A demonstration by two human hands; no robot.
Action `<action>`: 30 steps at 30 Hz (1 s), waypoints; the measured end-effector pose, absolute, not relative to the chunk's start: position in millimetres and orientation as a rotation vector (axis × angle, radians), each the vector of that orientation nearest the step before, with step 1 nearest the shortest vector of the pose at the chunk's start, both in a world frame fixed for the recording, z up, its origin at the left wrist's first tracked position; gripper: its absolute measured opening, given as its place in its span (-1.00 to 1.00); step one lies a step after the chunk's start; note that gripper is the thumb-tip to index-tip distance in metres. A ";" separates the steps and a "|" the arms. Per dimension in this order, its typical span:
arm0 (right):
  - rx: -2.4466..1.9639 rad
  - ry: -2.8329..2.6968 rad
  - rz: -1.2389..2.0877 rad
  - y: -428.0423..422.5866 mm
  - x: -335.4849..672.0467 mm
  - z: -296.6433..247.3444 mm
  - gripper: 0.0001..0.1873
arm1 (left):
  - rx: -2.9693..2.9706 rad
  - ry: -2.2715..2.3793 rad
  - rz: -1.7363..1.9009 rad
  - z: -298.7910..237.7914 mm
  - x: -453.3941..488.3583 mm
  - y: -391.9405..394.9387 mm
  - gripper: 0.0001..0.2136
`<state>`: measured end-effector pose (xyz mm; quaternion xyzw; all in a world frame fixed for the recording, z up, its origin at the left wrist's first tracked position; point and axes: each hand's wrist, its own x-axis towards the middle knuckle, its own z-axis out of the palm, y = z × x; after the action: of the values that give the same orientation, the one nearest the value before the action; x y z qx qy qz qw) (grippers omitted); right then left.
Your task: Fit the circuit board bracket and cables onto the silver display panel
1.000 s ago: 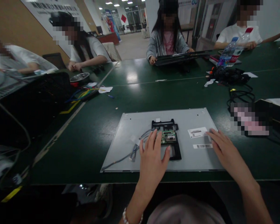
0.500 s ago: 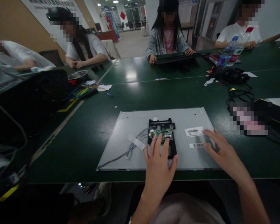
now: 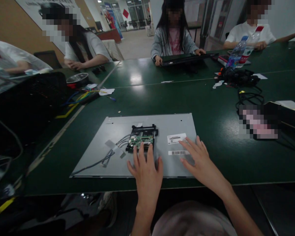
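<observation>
A flat grey metal-backed panel (image 3: 173, 124) lies on the green table near its front edge. On it sits a black plastic bracket (image 3: 144, 129) with a green circuit board (image 3: 137, 141), its lower part hidden behind my left hand (image 3: 147, 167). That hand is spread, fingertips at the board's lower edge; whether they press on it I cannot tell. My right hand (image 3: 201, 160) has its fingers apart over the panel's right side, beside a white label (image 3: 175, 138) and a barcode sticker (image 3: 177, 152). Grey cables (image 3: 98, 165) run from the board to the left under clear tape (image 3: 114, 146).
Black equipment (image 3: 27, 98) and coloured wires (image 3: 81, 96) lie at left. At right are a blurred-out phone-like object (image 3: 258, 123), black cables (image 3: 248, 98) and two bottles (image 3: 238, 49). Across the table, a person holds a dark flat panel (image 3: 186, 60); other people sit nearby.
The panel, with its board and cables, has shifted left along the table. Both my hands have moved left too, still spread. The view has turned slightly.
</observation>
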<state>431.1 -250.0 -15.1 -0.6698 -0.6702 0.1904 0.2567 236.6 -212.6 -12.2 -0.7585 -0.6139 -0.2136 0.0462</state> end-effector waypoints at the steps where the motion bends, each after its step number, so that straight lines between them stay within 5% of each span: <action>1: -1.810 -1.834 0.528 -248.5 429.9 -14.1 -0.41 | -2.306 -1.891 -0.646 -12.0 234.7 -211.5 -0.58; 26: -1.575 -2.187 0.630 -213.3 407.7 -7.8 -0.33 | -2.103 -2.103 -0.655 -11.2 203.6 -174.8 -0.63; 30: -1.562 -2.215 0.612 -213.7 407.1 -7.9 -0.36 | -2.111 -2.071 -0.662 -7.6 199.7 -154.2 -0.52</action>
<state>407.1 -213.7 -7.9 -0.5529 -0.7841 0.2167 0.1805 199.7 -154.2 -7.6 -0.6955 -0.6824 -0.2181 0.0553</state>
